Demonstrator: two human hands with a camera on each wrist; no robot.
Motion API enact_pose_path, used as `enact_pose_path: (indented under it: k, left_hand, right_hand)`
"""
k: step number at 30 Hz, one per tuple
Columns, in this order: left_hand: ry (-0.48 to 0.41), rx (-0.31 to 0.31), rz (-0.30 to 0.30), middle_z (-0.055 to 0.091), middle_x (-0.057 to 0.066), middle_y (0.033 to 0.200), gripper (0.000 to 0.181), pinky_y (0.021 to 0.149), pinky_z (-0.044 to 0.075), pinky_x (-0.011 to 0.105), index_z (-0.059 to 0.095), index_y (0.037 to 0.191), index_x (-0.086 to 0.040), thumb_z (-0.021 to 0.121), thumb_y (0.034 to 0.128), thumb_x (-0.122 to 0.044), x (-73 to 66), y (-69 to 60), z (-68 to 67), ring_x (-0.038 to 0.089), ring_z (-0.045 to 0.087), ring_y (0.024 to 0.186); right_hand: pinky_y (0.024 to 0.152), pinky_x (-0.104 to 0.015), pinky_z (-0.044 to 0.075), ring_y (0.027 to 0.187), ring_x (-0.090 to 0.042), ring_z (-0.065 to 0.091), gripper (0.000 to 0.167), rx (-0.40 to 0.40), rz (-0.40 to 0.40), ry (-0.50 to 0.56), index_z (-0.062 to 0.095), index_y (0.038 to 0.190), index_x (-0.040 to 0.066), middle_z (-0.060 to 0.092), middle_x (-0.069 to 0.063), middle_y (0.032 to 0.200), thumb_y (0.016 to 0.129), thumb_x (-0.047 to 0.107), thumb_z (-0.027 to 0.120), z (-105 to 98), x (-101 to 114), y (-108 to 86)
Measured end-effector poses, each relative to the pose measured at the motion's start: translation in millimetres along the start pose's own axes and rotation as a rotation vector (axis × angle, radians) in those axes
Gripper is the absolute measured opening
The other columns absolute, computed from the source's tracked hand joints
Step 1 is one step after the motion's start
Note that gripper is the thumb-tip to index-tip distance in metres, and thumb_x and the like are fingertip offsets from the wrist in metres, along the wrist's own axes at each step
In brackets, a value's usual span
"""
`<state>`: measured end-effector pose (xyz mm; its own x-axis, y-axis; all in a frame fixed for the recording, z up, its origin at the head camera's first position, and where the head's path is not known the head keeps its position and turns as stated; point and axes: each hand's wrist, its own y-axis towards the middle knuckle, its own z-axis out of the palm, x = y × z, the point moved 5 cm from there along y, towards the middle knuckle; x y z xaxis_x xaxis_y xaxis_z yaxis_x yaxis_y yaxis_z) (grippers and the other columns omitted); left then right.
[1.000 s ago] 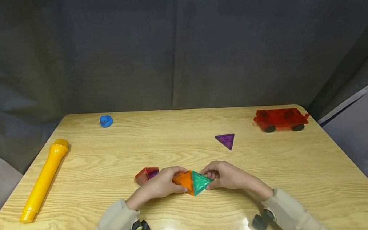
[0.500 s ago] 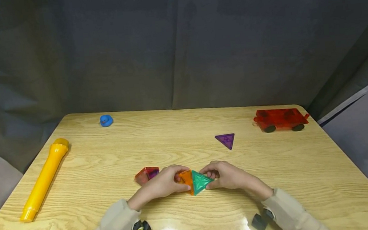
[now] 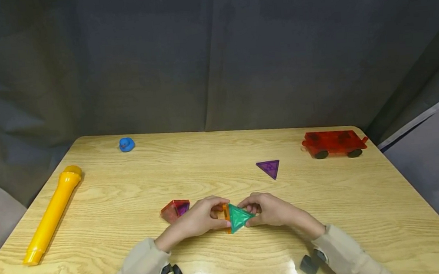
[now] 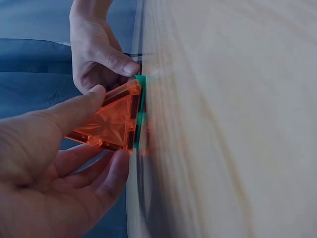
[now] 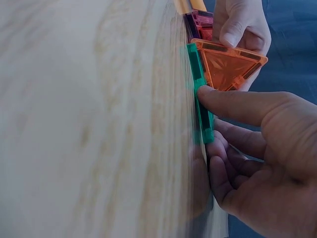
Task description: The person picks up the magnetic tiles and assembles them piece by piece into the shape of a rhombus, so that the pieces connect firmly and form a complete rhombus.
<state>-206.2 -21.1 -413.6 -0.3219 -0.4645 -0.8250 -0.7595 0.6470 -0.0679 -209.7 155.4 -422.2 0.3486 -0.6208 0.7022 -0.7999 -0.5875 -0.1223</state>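
Note:
A green triangular magnetic tile (image 3: 240,218) lies low on the table, its far corner pinched between the thumb and fingers of my right hand (image 3: 270,209). Standing up along its left edge is an orange triangular magnetic tile (image 4: 113,121), the two edges meeting. My left hand (image 3: 200,217) holds the orange tile by its sides, thumb on one and fingers on the other. In the right wrist view the green tile (image 5: 202,94) shows edge-on, with the orange tile (image 5: 230,64) rising from one end of it.
Just left of my left hand sits a red and purple tile piece (image 3: 174,210). A purple triangular tile (image 3: 270,169) lies farther back. Near the table's edges are a red wheeled tile car (image 3: 333,142), a blue toy duck (image 3: 127,144) and a long yellow microphone-shaped stick (image 3: 54,216).
The orange tile has tipped up from slanting leftward to nearly upright against the green tile. My left hand has shifted slightly right with it, while my right hand stays in place.

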Motion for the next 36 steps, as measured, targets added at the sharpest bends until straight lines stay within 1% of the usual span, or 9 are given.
enact_pose_path:
  k: [6, 8, 11, 15, 18, 23, 26, 28, 36]
  left_hand:
    - [0.008, 0.0, -0.003, 0.056, 0.015, 0.126, 0.055, 0.082, 0.052, 0.029, 0.052, 0.132, 0.003, 0.072, 0.0859, -0.02, 0.5, -0.5, -0.7, 0.024, 0.059, 0.104]
    - [0.011, 0.001, 0.002, 0.056, 0.016, 0.127, 0.055, 0.082, 0.053, 0.03, 0.052, 0.132, 0.003, 0.072, 0.0858, -0.02, -0.2, -1.0, -0.9, 0.024, 0.059, 0.104]
    - [0.009, 0.004, 0.007, 0.056, 0.016, 0.126, 0.055, 0.082, 0.052, 0.03, 0.052, 0.132, 0.003, 0.072, 0.0858, -0.02, -1.2, -1.5, -1.3, 0.025, 0.059, 0.105]
    - [-0.003, 0.006, 0.011, 0.056, 0.016, 0.126, 0.056, 0.083, 0.052, 0.029, 0.051, 0.132, 0.004, 0.072, 0.0856, -0.019, -1.5, -2.2, -1.5, 0.025, 0.058, 0.106]
    - [-0.011, 0.009, 0.012, 0.055, 0.017, 0.127, 0.057, 0.082, 0.052, 0.027, 0.051, 0.133, 0.004, 0.072, 0.0856, -0.019, -1.2, -2.3, -1.3, 0.024, 0.058, 0.106]
    - [-0.014, 0.014, 0.015, 0.054, 0.017, 0.129, 0.057, 0.083, 0.052, 0.026, 0.05, 0.133, 0.004, 0.072, 0.0859, -0.019, -1.5, -2.6, -1.5, 0.025, 0.057, 0.108]
    - [-0.018, 0.02, 0.014, 0.053, 0.018, 0.13, 0.057, 0.084, 0.052, 0.028, 0.049, 0.134, 0.004, 0.071, 0.0862, -0.019, -1.9, -3.6, -1.3, 0.026, 0.057, 0.109]
    - [-0.022, 0.023, 0.012, 0.053, 0.018, 0.13, 0.057, 0.084, 0.052, 0.029, 0.049, 0.134, 0.004, 0.071, 0.0865, -0.019, -2.1, -4.1, -1.2, 0.027, 0.057, 0.109]
    - [-0.024, 0.021, 0.013, 0.052, 0.018, 0.132, 0.056, 0.084, 0.052, 0.029, 0.049, 0.134, 0.004, 0.071, 0.0869, -0.019, -1.5, -3.1, -1.7, 0.027, 0.057, 0.11]
  right_hand:
    - [0.068, -0.02, 0.046, 0.079, -0.009, 0.051, 0.045, -0.024, 0.005, 0.016, 0.063, 0.117, -0.001, 0.057, 0.001, 0.09, 0.08, 0.02, 0.077, -6, -2, -0.1]
    - [0.067, -0.021, 0.047, 0.079, -0.01, 0.052, 0.046, -0.063, 0.015, 0.017, 0.063, 0.118, 0.0, 0.058, -0.001, 0.091, 0.081, 0.022, 0.077, -11, -4, -1.1]
    - [0.068, -0.023, 0.047, 0.082, -0.014, 0.054, 0.044, -0.156, 0.042, -0.004, 0.063, 0.119, 0.0, 0.061, -0.004, 0.096, 0.083, 0.022, 0.075, -24, -10, -3.5]
    - [0.077, -0.034, 0.05, 0.094, -0.024, 0.056, 0.046, -0.281, 0.093, -0.068, 0.06, 0.122, 0.001, 0.061, -0.01, 0.107, 0.084, 0.021, 0.074, -44, -23, -7.9]
    - [0.087, -0.047, 0.048, 0.107, -0.035, 0.054, 0.052, -0.332, 0.116, -0.113, 0.056, 0.127, -0.001, 0.058, -0.019, 0.119, 0.084, 0.023, 0.073, -57, -33, -10.5]
    - [0.098, -0.056, 0.039, 0.119, -0.045, 0.048, 0.068, -0.329, 0.174, -0.14, 0.042, 0.136, -0.008, 0.049, -0.031, 0.131, 0.085, 0.026, 0.073, -67, -48, -11.3]
    - [0.103, -0.057, 0.034, 0.125, -0.046, 0.042, 0.074, -0.291, 0.225, -0.122, 0.036, 0.139, -0.008, 0.044, -0.031, 0.136, 0.086, 0.029, 0.071, -67, -55, -12.0]
    - [0.106, -0.058, 0.029, 0.131, -0.047, 0.034, 0.075, -0.271, 0.239, -0.112, 0.035, 0.14, -0.008, 0.039, -0.031, 0.141, 0.087, 0.031, 0.07, -66, -58, -12.7]
    - [0.107, -0.058, 0.027, 0.133, -0.047, 0.03, 0.074, -0.239, 0.222, -0.061, 0.034, 0.141, -0.007, 0.037, -0.029, 0.143, 0.088, 0.029, 0.069, -62, -55, -17.1]
